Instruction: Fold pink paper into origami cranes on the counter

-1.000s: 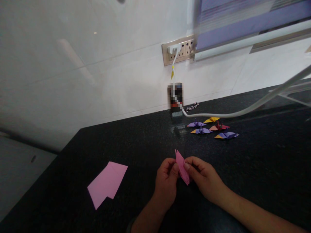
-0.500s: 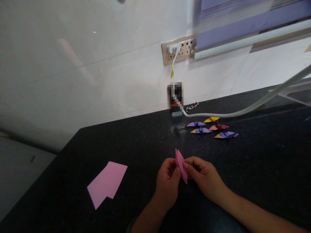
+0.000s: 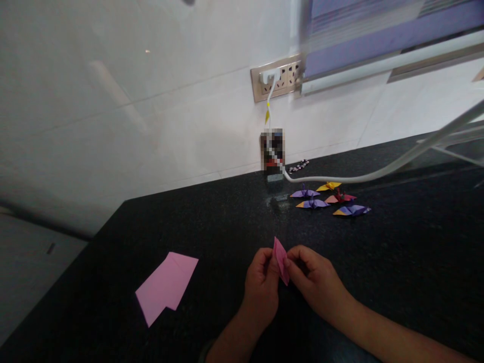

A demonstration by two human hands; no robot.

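A folded piece of pink origami paper (image 3: 280, 258) is held upright between my two hands, just above the dark countertop. My left hand (image 3: 262, 282) pinches its left side with thumb and fingers. From the right, my right hand (image 3: 315, 275) pinches the opposite side, the thumb pressed on the paper. The piece is narrow and pointed at the top, with its layers close together. My fingertips hide part of its edges. Off to the left, flat pink paper sheets (image 3: 168, 285) lie overlapping on the counter.
Several folded paper cranes, among them a purple crane (image 3: 313, 203) and a yellow crane (image 3: 328, 186), stand beyond my right hand. A white cable (image 3: 348, 179) runs behind them from a wall socket (image 3: 278, 78). A beaded bracelet (image 3: 298, 167) lies near the wall on the black countertop (image 3: 212, 217).
The folded pink paper has turned slightly and sits a little lower, its top layers closer together. My fingers have shifted a little on it; the sheets and cranes stay put.
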